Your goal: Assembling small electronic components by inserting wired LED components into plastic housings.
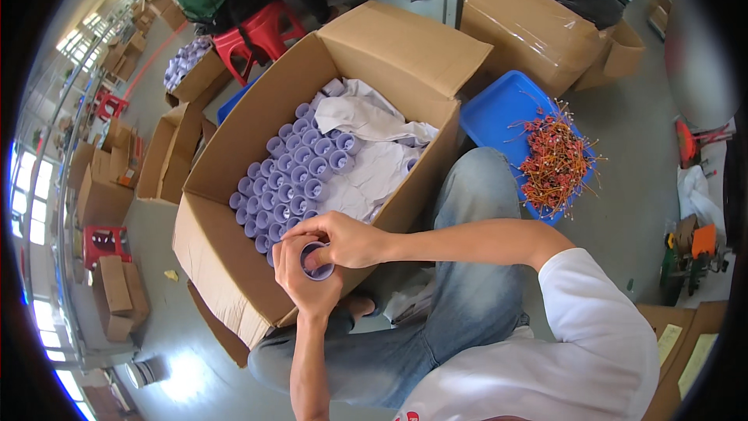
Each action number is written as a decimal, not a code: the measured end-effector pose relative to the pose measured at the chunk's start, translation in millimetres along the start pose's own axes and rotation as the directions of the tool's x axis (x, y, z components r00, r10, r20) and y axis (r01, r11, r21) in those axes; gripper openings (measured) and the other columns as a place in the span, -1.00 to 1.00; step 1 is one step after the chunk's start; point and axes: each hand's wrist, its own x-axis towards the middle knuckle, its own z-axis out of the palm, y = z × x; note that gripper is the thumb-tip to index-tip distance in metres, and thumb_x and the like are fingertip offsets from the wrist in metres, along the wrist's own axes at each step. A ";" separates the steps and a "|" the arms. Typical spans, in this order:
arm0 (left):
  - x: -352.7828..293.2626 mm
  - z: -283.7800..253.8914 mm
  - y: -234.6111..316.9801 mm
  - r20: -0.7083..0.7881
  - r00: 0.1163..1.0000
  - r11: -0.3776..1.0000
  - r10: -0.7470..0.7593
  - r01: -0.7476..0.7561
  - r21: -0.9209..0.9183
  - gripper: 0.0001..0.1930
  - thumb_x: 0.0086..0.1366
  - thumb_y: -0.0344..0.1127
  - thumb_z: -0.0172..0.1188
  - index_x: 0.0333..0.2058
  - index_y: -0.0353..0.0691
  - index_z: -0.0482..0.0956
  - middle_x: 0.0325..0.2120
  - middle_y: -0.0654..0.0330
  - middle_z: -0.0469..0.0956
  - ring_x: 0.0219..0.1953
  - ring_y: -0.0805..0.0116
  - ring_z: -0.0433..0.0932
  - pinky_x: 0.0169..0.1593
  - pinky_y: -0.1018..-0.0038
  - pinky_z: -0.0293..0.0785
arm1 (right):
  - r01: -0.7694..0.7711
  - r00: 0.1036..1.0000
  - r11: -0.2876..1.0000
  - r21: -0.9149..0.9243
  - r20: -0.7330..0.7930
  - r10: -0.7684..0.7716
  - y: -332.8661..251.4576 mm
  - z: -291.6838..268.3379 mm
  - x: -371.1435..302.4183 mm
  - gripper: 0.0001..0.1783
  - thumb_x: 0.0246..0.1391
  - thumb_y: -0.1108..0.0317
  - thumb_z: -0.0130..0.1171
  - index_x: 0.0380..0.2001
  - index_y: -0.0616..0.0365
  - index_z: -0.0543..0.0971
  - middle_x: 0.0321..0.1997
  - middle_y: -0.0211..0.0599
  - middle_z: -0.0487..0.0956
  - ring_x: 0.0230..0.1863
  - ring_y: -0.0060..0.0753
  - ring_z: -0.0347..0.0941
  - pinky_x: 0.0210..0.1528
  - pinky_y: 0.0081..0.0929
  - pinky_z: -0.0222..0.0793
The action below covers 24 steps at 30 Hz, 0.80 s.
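Note:
A small light-purple cup [319,273] is in my hands above the near edge of a large open cardboard box [204,253]. My left hand [302,288] is wrapped round its outside. From the right, my right hand [343,235] reaches over the cup, its thumb in the mouth and its fingers curled across the far side. What lies deeper in the cup is hidden. Inside the box, many matching purple cups [287,164] stand packed in rows, mouths up. Crumpled whitish sheeting [362,179] covers the box's right part.
Right of the box, a blue tray [487,113] carries a heap of thin red-and-yellow stems [555,157]. Beyond the box are a red stool [261,35] with a seated person and a taped carton [530,27]. More cartons [167,152] stand at left. My jeans-clad legs [475,210] flank the box.

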 end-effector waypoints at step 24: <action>-238.2 -208.9 -264.2 -0.381 0.398 0.205 -0.835 0.866 0.457 -0.37 0.13 -0.13 0.33 0.10 -0.35 0.38 -0.03 -0.19 0.53 0.04 -0.02 0.53 0.08 0.18 0.45 | -0.840 0.540 -0.053 -0.540 -0.824 -0.173 4.9 -321.6 -237.3 -0.79 -0.04 0.40 0.30 -0.27 0.17 0.68 -0.24 0.12 0.64 -0.14 0.13 0.58 -0.10 -0.06 0.48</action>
